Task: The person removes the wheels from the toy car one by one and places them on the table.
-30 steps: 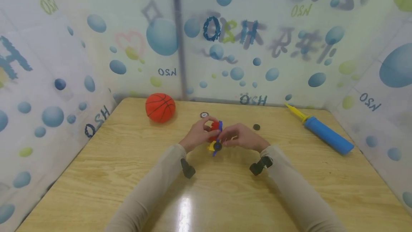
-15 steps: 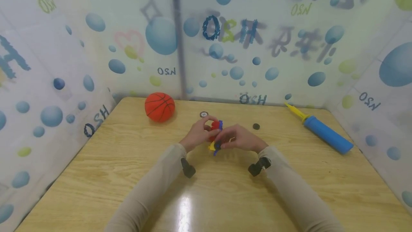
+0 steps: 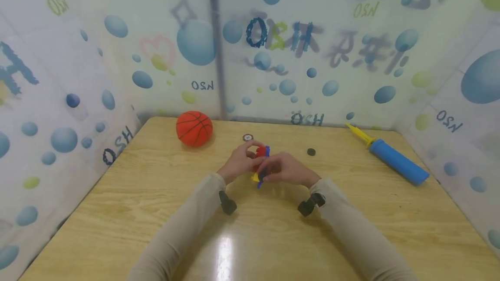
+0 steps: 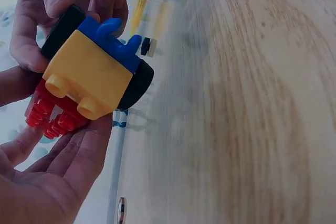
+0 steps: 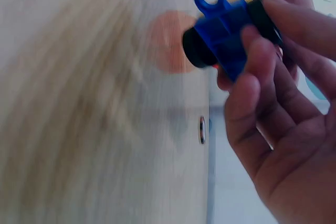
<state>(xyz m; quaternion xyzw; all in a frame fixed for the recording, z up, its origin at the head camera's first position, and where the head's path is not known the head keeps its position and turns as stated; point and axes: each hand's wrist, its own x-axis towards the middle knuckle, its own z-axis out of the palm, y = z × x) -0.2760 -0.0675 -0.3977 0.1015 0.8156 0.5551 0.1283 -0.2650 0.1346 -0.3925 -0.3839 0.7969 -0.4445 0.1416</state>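
Observation:
Between both hands is a small toy car built of blocks (image 4: pixel 89 74), with a yellow block in front, red studded blocks behind it and a blue base (image 5: pixel 223 35) with a hook. My left hand (image 3: pixel 239 162) grips it by the red blocks, thumb on the near side. Fingertips of my right hand (image 3: pixel 291 169) pinch the black wheel (image 4: pixel 64 30) on one side of the base. Another black wheel (image 4: pixel 137 84) sits on the opposite side. In the head view the fingers cover much of the car.
A loose black disc (image 3: pixel 311 152) lies on the wooden table (image 3: pixel 265 233) beyond my right hand. Behind my left hand is a dark-rimmed disc with a white middle (image 3: pixel 248 137). A red basketball (image 3: pixel 194 129) stands back left, a blue hand pump (image 3: pixel 398 161) with yellow nozzle back right.
My right hand has shifted left and slightly down onto the car's wheel, its fingers drawing together on it. The left hand keeps its hold in nearly the same place.

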